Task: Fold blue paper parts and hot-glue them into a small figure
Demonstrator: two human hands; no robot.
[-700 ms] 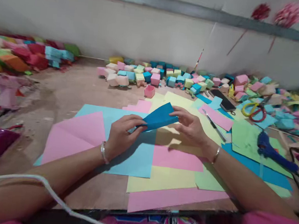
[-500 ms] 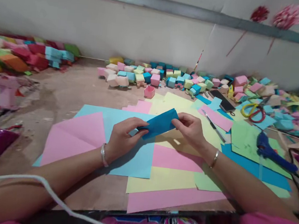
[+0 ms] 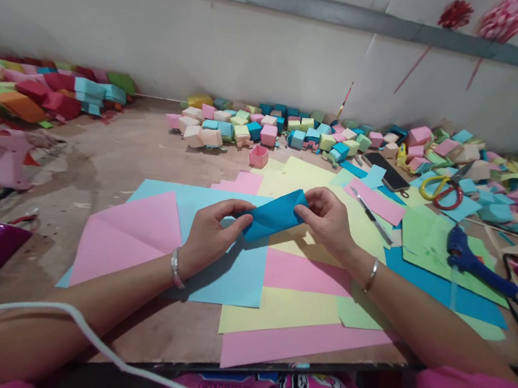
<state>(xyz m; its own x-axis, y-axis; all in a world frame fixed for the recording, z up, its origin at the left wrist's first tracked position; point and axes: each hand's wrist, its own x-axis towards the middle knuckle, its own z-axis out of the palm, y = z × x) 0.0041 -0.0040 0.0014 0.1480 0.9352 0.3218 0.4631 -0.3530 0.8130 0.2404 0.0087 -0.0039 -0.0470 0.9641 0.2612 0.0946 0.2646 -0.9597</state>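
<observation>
Centre frame: folded blue paper (image 3: 275, 215) is pinched at both ends by left hand (image 3: 211, 232) and right hand (image 3: 328, 220), kept taut above the worktop (image 3: 104, 165).

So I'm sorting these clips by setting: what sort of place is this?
Most likely a home or small workshop for paper crafts. Loose coloured paper sheets cover the board, rows of small folded paper boxes line the wall, and scissors and a blue glue gun lie at hand.
</observation>
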